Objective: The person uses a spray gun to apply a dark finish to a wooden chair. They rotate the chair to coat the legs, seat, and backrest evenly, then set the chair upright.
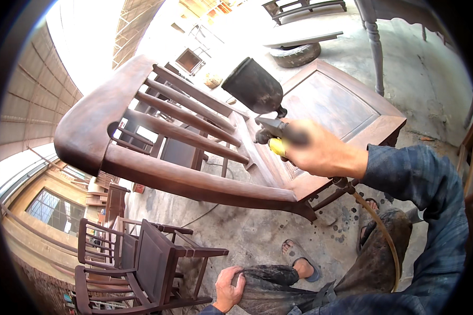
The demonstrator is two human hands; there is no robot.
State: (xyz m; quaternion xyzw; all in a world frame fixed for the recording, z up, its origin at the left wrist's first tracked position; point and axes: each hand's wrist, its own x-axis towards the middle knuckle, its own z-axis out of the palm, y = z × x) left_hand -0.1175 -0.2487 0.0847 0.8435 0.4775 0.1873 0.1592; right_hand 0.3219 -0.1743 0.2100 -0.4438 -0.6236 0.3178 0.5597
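Concrete floor (257, 231), grey and speckled with dark drips, spreads beneath an open-air furniture yard as I look down. My right hand (320, 155) is closed tight around the yellow-handled spray gun (270, 134), whose dull, dark metal cup (253, 86), rounded and bell-shaped, tilts up to the left. One tan hose (383, 236) curves from below the gun down past my knee. The gun sits just over the seat of a large wooden chair (157, 157), stained deep reddish-brown and smooth, with a broad curved top rail and four rounded slats in its back; its flat panelled seat (326, 105) shows a worn, matt grain. My left hand (230, 287) grips the soiled fabric of my trousers (278, 286) at the knee. Two smaller dark chairs (142, 262) stand at lower left. One old tyre (295, 54) lies in the background under a grey plank (299, 39).
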